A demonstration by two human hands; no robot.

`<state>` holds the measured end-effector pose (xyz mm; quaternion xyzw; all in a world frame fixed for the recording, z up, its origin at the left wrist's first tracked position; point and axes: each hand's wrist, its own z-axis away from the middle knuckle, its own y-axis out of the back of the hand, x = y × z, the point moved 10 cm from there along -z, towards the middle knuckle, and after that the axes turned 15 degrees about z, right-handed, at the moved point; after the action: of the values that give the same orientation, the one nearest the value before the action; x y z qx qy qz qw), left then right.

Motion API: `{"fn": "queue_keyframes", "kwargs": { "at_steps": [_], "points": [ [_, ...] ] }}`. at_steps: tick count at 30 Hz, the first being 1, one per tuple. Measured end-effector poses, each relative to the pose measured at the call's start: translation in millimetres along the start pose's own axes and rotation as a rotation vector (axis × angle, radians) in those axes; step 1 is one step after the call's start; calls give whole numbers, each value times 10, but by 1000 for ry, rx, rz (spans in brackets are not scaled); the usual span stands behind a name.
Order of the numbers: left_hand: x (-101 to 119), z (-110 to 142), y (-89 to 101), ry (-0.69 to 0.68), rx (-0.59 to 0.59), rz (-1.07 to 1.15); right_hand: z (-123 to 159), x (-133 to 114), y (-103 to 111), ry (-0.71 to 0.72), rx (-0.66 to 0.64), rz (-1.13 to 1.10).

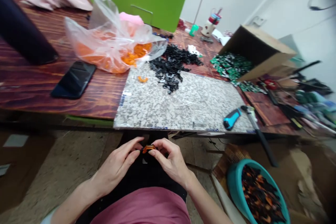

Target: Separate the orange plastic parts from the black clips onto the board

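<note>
A small curved orange and black plastic piece (148, 148) is held over my lap, just off the front edge of the table. My right hand (170, 159) pinches its right end between thumb and fingers. At the left end, my left hand (118, 164) has its thumb and fingertips closed on the dark tip, partly hidden by the fingers. On the speckled stone-look board (204, 101) ahead lie a loose orange plastic piece (143, 79) and a heap of small black plastic parts (172, 63).
An open plastic bag of orange parts (105, 52) stands beside a phone (74, 79). A blue-handled tool (232, 119) and a long black-handled tool (262, 143) lie right, the latter overhanging the edge. A teal basin (236, 171) holds orange-black pieces; a cardboard box (262, 47) spills green parts.
</note>
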<state>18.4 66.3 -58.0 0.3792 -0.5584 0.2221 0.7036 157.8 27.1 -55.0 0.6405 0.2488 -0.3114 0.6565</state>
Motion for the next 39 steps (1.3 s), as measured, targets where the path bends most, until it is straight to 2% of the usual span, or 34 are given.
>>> {"fn": "queue_keyframes", "kwargs": {
  "at_steps": [1,3,5,7,9,11,13,14,15,17,20,22,24,27,30,35,39],
  "points": [
    [-113,-13,-7,45,-9,-21,67,306,50,-94,16,80],
    [-296,-33,20,91,-2,-55,328,1009,331,-317,100,243],
    [-417,-43,36,97,-16,-76,737,1626,778,-475,206,339],
    [-496,-42,32,110,-45,-83,1269,2126,1324,-644,319,453],
    [-523,-39,10,127,-77,-81,1844,2467,1857,-817,429,576],
    [-496,-44,-14,135,-91,-80,2342,2672,2251,-965,507,675],
    [-429,-61,-35,131,-88,-81,2637,2774,2461,-1033,555,728],
    [-389,-72,-44,128,-82,-83,2696,2796,2510,-1050,567,755],
    [-349,-83,-53,125,-79,-84,2685,2793,2530,-1049,569,791],
    [-272,-105,-70,117,-77,-86,2481,2687,2528,-1000,574,886],
    [-189,-109,-76,93,-86,-76,1957,2265,2539,-800,687,964],
    [-197,-80,-60,87,-95,-54,1656,2028,2572,-677,741,920],
    [-285,-44,-19,109,-94,-22,1517,1998,2633,-689,728,922],
    [-546,-10,29,200,-107,-15,1622,2171,2688,-760,695,929],
    [-720,2,52,234,-112,-44,1902,2342,2587,-831,651,909],
    [-668,-51,-48,222,-174,-66,2213,2461,2172,-877,563,819],
    [-537,-139,-134,199,-181,-88,2193,2467,1800,-821,487,721]
  ]
}}
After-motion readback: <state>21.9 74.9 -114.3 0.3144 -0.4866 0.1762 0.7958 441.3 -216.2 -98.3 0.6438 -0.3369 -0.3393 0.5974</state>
